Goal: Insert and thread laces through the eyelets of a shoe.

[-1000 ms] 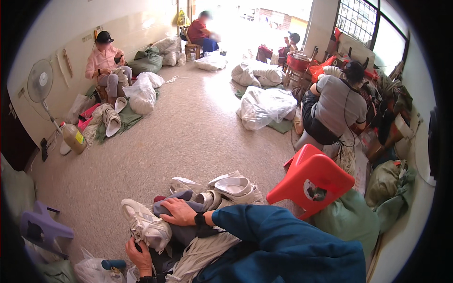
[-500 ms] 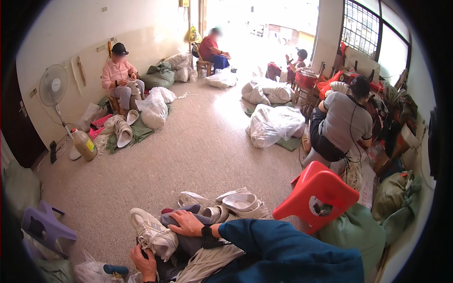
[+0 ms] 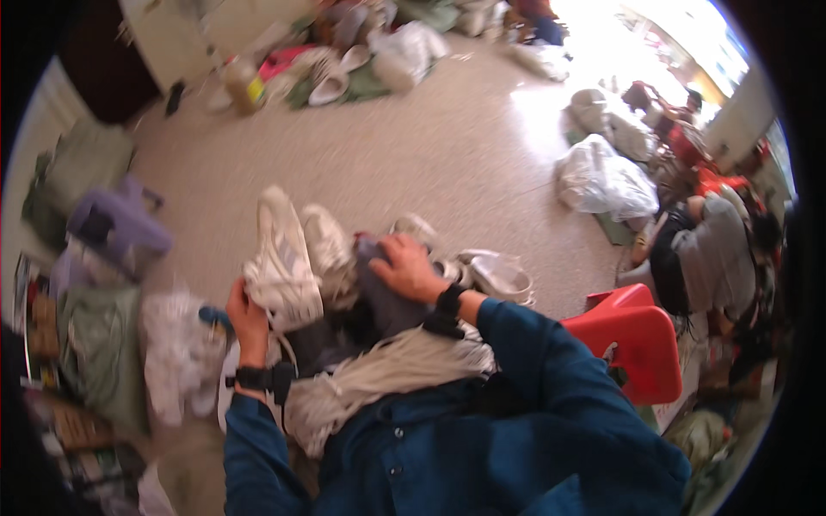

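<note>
A cream lace-up sneaker point(image 3: 286, 268) points away from me, its near end gripped at the left side by my left hand point(image 3: 248, 320). Beside it is a second cream shoe point(image 3: 329, 251), touched by neither hand. My right hand point(image 3: 408, 270) rests with fingers stretched over dark grey cloth point(image 3: 379, 297) and appears to hold nothing. Across my lap lies a thick bundle of cream laces point(image 3: 379, 374). Several more pale shoes point(image 3: 497, 273) sit on the floor just beyond my right wrist.
A red plastic stool point(image 3: 637, 335) stands at my right, a purple stool point(image 3: 125, 225) at far left. White plastic bags point(image 3: 179, 348) and a green sack point(image 3: 99, 348) lie on my left. A bent-over person point(image 3: 710, 258) works at right; sacks and a jug point(image 3: 243, 84) are farther off.
My view has tilted down and turned left. The sneaker in my left hand has shifted, and a second shoe now shows beside it. My right hand still rests on the grey cloth.
</note>
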A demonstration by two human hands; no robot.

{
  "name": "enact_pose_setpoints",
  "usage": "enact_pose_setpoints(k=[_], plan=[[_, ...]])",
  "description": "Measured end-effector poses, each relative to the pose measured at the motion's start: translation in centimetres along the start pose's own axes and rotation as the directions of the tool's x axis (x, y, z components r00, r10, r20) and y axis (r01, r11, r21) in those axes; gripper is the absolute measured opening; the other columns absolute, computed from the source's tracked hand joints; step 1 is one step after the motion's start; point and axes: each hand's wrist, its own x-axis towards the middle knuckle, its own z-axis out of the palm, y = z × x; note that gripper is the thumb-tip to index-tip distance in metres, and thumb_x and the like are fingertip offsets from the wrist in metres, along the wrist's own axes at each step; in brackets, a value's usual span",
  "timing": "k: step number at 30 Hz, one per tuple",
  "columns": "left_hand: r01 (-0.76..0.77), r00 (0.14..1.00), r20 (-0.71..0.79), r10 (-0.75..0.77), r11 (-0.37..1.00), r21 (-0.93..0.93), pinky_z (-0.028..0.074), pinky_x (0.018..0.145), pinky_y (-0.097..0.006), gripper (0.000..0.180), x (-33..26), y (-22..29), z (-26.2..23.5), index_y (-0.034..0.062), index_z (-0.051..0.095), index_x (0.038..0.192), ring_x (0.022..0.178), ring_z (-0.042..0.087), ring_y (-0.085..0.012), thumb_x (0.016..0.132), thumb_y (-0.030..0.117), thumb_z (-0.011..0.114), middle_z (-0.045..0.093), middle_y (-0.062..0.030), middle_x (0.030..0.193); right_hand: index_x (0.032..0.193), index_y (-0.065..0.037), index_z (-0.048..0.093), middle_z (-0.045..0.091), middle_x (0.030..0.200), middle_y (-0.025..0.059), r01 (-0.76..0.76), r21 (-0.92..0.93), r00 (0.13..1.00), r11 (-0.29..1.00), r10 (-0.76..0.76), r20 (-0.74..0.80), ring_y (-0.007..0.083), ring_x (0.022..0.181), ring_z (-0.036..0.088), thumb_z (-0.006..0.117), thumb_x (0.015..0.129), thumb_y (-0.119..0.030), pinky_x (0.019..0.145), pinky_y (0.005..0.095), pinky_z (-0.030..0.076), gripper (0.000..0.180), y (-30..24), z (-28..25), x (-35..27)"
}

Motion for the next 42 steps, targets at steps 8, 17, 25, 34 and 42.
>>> enact_pose_setpoints(k=[8,17,25,34,42], plan=[[0.488,0.831,-0.120,-0.543,0.816,-0.311,0.052,0.067,-0.026,0.020,-4.0,1.6,-4.9,0.0026,0.064,0.116,0.083,0.065,-0.0104,0.103,0.009,0.051,0.068,-0.0021,0.101,0.130,-0.001,0.053,0.052,0.134,0.0183,0.270,-0.155,0.961,0.950,-0.255,0.112,0.0371,0.133,0.041,0.071,0.084,-0.037,0.113,0.0557,0.028,0.062,-2.1,0.9,-0.2],[0.538,0.820,-0.050,-0.570,0.797,-0.274,0.052,0.067,-0.024,0.028,-4.8,3.4,-4.9,-0.0009,0.062,0.123,0.086,0.064,-0.0096,0.102,0.017,0.056,0.068,-0.0035,0.104,0.099,0.002,0.064,0.071,0.092,0.0182,0.412,-0.393,0.893,0.822,-0.277,0.356,0.0366,0.099,0.066,0.066,0.076,-0.025,0.108,0.0611,0.032,0.035,-2.8,3.5,3.8],[0.343,0.937,-0.075,-0.340,0.939,0.021,0.047,0.055,-0.023,0.031,-2.2,4.7,-2.1,-0.0033,0.063,0.124,0.072,0.058,-0.0067,0.101,0.016,0.059,0.066,-0.0028,0.092,0.102,0.003,0.060,0.070,0.095,0.0186,0.333,-0.528,0.910,0.781,-0.119,0.398,0.0347,0.096,0.068,0.062,0.083,-0.016,0.092,0.0494,0.047,0.026,-3.8,7.0,5.7],[0.490,0.854,-0.102,-0.510,0.855,-0.170,0.058,0.060,-0.027,0.033,-4.1,5.8,-4.1,-0.0051,0.060,0.123,0.081,0.065,-0.0116,0.100,0.018,0.061,0.066,-0.0083,0.101,0.103,0.001,0.058,0.070,0.098,0.0208,0.223,-0.445,0.945,0.867,-0.080,0.318,0.0357,0.093,0.070,0.061,0.087,-0.011,0.086,0.0448,0.052,0.020,-4.0,6.5,5.9],[0.306,0.944,-0.102,-0.314,0.949,-0.080,0.053,0.064,-0.025,0.026,-4.2,10.5,-2.5,-0.0055,0.062,0.117,0.080,0.062,-0.0099,0.098,0.013,0.063,0.065,-0.0069,0.099,0.096,0.008,0.056,0.065,0.088,0.0326,0.249,-0.045,0.968,0.967,-0.249,0.000,0.0493,0.085,0.065,0.057,0.080,-0.014,0.077,0.0516,0.053,0.027,-7.6,-1.4,7.0]])
